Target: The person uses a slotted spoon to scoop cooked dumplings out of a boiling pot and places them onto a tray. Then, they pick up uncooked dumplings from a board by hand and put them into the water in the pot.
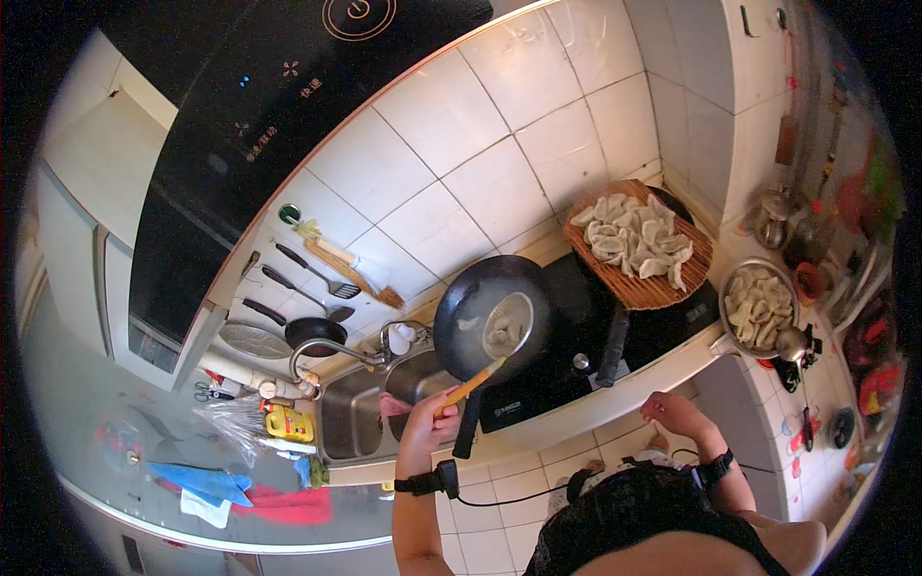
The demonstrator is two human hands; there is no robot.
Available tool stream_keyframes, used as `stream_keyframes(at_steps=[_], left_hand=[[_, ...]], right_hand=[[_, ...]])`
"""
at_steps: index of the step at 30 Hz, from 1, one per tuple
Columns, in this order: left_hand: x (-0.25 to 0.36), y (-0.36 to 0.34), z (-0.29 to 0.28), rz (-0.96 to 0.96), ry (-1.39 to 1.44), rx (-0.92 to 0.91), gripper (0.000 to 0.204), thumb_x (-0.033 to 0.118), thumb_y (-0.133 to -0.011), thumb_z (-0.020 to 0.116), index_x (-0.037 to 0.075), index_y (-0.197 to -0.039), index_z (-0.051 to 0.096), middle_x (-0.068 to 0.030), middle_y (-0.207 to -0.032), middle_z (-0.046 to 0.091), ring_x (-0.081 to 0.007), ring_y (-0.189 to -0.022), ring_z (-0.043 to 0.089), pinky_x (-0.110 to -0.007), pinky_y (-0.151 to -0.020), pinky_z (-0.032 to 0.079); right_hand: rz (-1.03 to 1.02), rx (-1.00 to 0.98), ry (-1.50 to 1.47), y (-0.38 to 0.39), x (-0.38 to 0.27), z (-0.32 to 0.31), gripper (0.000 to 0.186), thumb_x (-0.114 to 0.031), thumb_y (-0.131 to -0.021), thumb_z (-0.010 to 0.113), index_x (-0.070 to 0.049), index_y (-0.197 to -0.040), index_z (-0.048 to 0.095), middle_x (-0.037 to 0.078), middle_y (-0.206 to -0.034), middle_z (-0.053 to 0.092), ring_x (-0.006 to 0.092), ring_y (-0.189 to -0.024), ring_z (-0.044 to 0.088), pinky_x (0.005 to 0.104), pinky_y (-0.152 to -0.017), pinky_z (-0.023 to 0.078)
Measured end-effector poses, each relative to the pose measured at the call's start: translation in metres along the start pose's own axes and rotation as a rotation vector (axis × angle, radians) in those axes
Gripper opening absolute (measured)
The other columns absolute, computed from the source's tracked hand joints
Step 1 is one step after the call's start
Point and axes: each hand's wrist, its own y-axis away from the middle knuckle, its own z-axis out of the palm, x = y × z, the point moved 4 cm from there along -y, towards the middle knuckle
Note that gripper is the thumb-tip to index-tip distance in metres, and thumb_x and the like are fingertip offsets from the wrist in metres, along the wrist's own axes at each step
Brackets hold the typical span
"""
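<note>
Left hand holds a strainer with dumplings at the wok.

One left hand is near six o'clock, one right hand at four. One wok sits mid-dial, with one strainer in it. One wicker tray is between two and three, one metal bowl at three; their dumplings overlap too much to count. Two sink basins are at seven, one yellow bottle at eight.
</note>
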Motion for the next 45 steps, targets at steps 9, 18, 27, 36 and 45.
stream_keyframes(at_steps=[9, 18, 27, 36, 45], left_hand=[[-0.003, -0.011, -0.022, 0.011, 0.077, 0.095, 0.037, 0.018, -0.095, 0.049, 0.005, -0.130, 0.049, 0.0003, -0.074, 0.048, -0.0049, -0.050, 0.037, -0.017, -0.040, 0.026], [-0.023, -0.023, -0.028, 0.254, -0.282, 0.419, 0.037, 0.017, -0.098, 0.049, 0.009, -0.134, 0.048, 0.0015, -0.067, 0.044, -0.0053, -0.049, 0.037, -0.018, -0.040, 0.026], [-0.016, 0.002, -0.010, 0.294, -0.243, 0.341, 0.041, 0.015, -0.098, 0.051, 0.005, -0.137, 0.046, 0.0024, -0.070, 0.044, -0.0041, -0.051, 0.036, -0.018, -0.042, 0.025], [0.002, 0.024, 0.022, 0.388, -0.228, 0.291, 0.043, 0.016, -0.098, 0.050, 0.005, -0.140, 0.044, 0.0013, -0.071, 0.043, -0.0042, -0.052, 0.035, -0.017, -0.042, 0.025], [0.042, 0.062, 0.067, 0.644, -0.273, 0.315, 0.040, 0.013, -0.098, 0.048, 0.002, -0.137, 0.049, 0.0014, -0.072, 0.041, -0.0048, -0.052, 0.035, -0.017, -0.043, 0.024]], right_hand=[[-0.009, 0.002, -0.027, -0.002, 0.019, 0.001, 0.014, -0.008, -0.094, 0.053, 0.002, -0.097, 0.063, 0.012, -0.085, 0.069, 0.0194, -0.080, 0.068, 0.0314, -0.072, 0.053], [0.027, 0.043, -0.054, 0.008, 0.020, -0.010, 0.022, -0.018, -0.096, 0.056, 0.003, -0.097, 0.064, 0.013, -0.086, 0.069, 0.0198, -0.079, 0.068, 0.0318, -0.072, 0.053], [-0.043, 0.034, 0.026, -0.001, 0.036, -0.005, 0.022, -0.019, -0.095, 0.056, 0.001, -0.096, 0.064, 0.012, -0.087, 0.070, 0.0204, -0.081, 0.068, 0.0333, -0.073, 0.053], [-0.108, 0.000, 0.268, -0.002, 0.037, 0.001, 0.023, -0.025, -0.093, 0.058, -0.004, -0.098, 0.065, 0.010, -0.087, 0.070, 0.0201, -0.079, 0.068, 0.0338, -0.072, 0.054], [-0.104, -0.002, 0.317, 0.001, 0.029, 0.002, 0.023, -0.025, -0.092, 0.061, -0.003, -0.098, 0.064, 0.010, -0.085, 0.070, 0.0200, -0.077, 0.069, 0.0334, -0.068, 0.053]])
